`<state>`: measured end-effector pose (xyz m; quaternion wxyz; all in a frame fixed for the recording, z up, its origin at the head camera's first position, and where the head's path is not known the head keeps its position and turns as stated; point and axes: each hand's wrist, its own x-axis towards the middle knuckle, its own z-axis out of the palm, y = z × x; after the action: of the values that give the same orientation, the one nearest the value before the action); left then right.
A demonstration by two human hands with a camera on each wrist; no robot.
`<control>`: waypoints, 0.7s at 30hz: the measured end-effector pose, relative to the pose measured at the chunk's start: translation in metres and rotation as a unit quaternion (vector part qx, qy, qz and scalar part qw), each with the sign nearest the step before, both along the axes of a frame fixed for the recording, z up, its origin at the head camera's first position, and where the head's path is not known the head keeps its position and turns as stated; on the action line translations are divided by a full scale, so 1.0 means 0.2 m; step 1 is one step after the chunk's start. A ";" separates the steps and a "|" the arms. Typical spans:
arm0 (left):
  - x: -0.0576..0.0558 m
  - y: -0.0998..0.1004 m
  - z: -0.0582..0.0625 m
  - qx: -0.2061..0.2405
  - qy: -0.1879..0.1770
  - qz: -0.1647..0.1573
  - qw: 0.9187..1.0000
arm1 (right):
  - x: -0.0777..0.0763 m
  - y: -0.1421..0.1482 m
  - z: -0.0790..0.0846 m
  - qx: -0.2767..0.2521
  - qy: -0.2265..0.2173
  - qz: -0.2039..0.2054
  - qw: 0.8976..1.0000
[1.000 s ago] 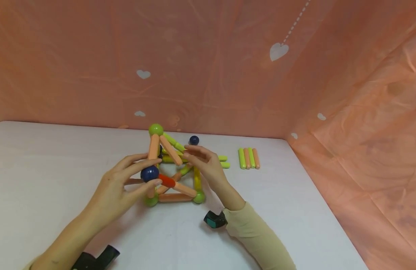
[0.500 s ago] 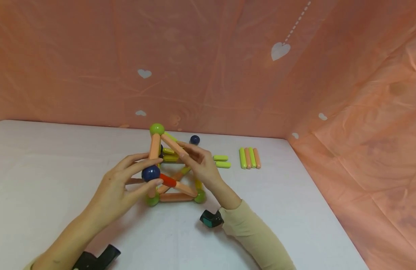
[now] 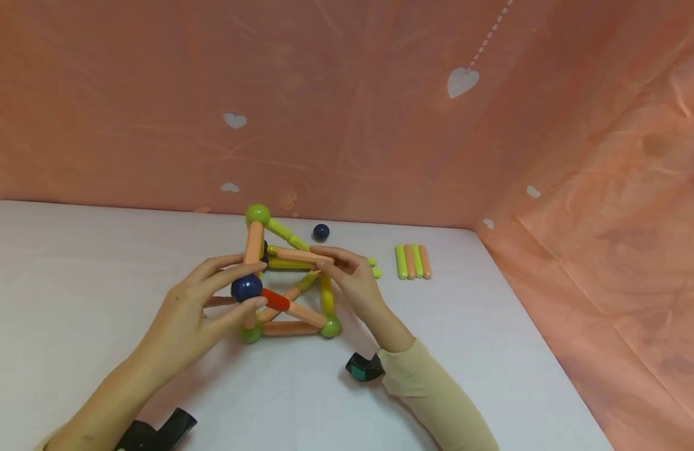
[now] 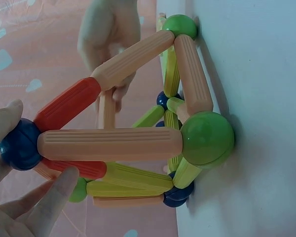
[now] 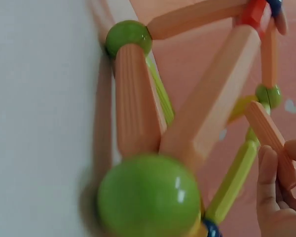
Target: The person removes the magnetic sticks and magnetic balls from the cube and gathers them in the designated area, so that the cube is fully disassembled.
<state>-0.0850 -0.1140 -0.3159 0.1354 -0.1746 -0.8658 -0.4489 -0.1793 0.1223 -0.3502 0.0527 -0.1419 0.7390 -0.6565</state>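
Observation:
A frame of magnetic rods and balls stands on the white table [image 3: 482, 351]. My left hand [image 3: 197, 307] pinches a dark blue ball [image 3: 247, 287] at its near left corner, thumb below and fingers above in the head view. A short red rod [image 3: 276, 300] runs from that ball toward a peach rod. My right hand [image 3: 352, 285] pinches a loose peach rod [image 3: 299, 255] at one end. In the right wrist view that rod's [image 5: 269, 131] free end lies just beside the frame's top green ball [image 5: 268, 96]. Green balls [image 4: 208, 139] form the lower corners.
Several light green and peach rods [image 3: 413, 261] lie side by side to the right. A single dark blue ball [image 3: 321, 232] rests behind the frame. Light green rod ends [image 3: 374, 274] show past my right hand. A peach cloth [image 3: 347, 113] hangs behind the table.
My right hand has taken hold of the peach rod that slanted down from the top green ball. Its upper end has come away and swung lower. My left hand stays on the blue ball.

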 end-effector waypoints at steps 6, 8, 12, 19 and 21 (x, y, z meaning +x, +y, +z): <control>0.00 -0.02 -0.01 -0.005 0.001 0.006 1.000 | -0.01 0.12 -0.03 -0.038 -0.037 -0.038 0.998; 0.00 -0.02 -0.01 -0.007 0.006 0.011 1.000 | -0.01 0.16 -0.04 -0.052 -0.049 -0.053 0.996; 0.00 -0.02 -0.01 -0.009 0.008 0.017 1.000 | -0.06 0.27 -0.09 -0.090 -0.068 -0.078 0.990; -0.01 -0.02 -0.02 -0.002 0.013 0.009 1.000 | -0.05 0.36 -0.04 -0.134 -0.093 -0.149 0.975; -0.01 -0.02 -0.02 0.001 0.014 0.006 1.000 | -0.06 0.40 -0.04 -0.150 -0.088 -0.168 0.970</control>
<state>-0.0873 -0.1181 -0.3199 0.1504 -0.1754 -0.8644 -0.4467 -0.1906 0.2023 -0.3585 -0.0156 0.0368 0.6379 -0.7691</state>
